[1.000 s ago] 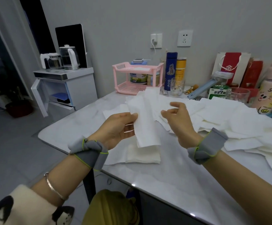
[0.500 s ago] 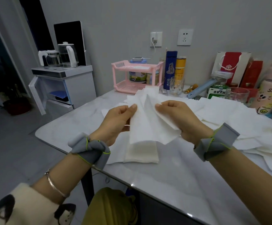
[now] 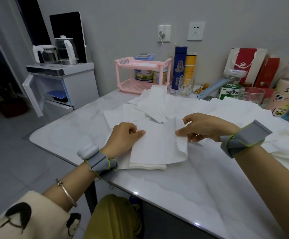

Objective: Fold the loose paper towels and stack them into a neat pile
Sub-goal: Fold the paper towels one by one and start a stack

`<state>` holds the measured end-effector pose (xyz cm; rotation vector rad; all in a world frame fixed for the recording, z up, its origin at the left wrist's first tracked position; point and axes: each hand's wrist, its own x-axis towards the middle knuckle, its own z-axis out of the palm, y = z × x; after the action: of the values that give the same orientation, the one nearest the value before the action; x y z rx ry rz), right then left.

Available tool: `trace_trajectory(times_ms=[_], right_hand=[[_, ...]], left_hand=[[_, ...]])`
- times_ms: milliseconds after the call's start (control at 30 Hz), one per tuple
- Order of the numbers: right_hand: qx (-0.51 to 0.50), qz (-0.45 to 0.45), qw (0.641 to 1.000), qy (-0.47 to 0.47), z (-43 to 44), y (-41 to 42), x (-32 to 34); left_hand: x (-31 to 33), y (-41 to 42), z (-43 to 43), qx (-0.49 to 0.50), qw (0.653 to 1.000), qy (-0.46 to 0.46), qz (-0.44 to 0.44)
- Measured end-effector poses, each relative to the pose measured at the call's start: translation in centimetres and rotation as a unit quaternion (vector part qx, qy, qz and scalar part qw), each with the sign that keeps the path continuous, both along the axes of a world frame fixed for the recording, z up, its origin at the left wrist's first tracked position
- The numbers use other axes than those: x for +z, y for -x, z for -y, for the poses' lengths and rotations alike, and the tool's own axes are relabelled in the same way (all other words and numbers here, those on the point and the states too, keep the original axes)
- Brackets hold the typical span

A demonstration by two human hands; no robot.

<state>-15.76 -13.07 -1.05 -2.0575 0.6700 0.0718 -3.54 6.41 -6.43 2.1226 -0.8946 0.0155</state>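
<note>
Compared with half a second ago, the paper towel (image 3: 157, 147) sits lower and is stretched wider, and the hands are farther apart. It now hangs just above the folded pile (image 3: 147, 166) near the front edge of the table (image 3: 183, 195) instead of being held up in front of it. The left hand (image 3: 124, 138) pinches the towel's left edge between thumb and curled fingers. The right hand (image 3: 205, 129) pinches the right edge, where a strip of the sheet is turned over onto itself.

By count there are two hands, one towel held between them and one folded pile under it. The loose towels (image 3: 150, 104) behind overlap too much to count. At the back stand two glasses, one near the middle (image 3: 186, 84) and one to the right (image 3: 251, 96), one pink rack (image 3: 141, 73) and two wall sockets (image 3: 164, 33) (image 3: 195, 31)
</note>
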Motion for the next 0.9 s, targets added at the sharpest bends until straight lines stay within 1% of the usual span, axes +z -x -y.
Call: trace_trajectory(times_ms=[200, 400, 667, 733, 767, 800, 867, 900], right_hand=[[0.012, -0.011, 1.0, -0.011, 0.3, 0.0, -0.6], [0.013, -0.018, 1.0, -0.015, 0.0, 0.0, -0.7], [0.018, -0.031, 0.999, 0.009, -0.5, -0.3, -1.4], [0.015, -0.042, 0.997, 0.056, -0.6, -0.1, -1.4], [0.007, -0.054, 0.993, 0.108, -0.6, 0.1, -1.3], [-0.003, -0.069, 0.981, 0.182, -0.8, 0.2, -1.2], [-0.046, -0.085, 0.93, 0.356, -0.7, 0.6, -1.1], [-0.061, -0.064, 0.908, 0.409, -0.7, 0.6, -0.9]], left_hand=[[-0.9, 0.0, 0.1, 0.009, 0.999, -0.03, 0.019], [-1.1, 0.0, -0.2, 0.024, 0.998, -0.033, 0.044], [-1.6, -0.1, -0.9, 0.032, 0.998, -0.05, 0.038], [-1.9, 0.2, -1.1, 0.041, 0.997, -0.053, 0.032], [-2.0, 0.3, -1.1, 0.046, 0.997, -0.056, 0.028], [-1.9, 0.1, -1.4, 0.056, 0.996, -0.06, 0.024], [-1.5, -0.4, -1.8, 0.077, 0.995, -0.064, 0.019], [-1.3, -0.9, -2.3, 0.089, 0.994, -0.066, 0.023]])
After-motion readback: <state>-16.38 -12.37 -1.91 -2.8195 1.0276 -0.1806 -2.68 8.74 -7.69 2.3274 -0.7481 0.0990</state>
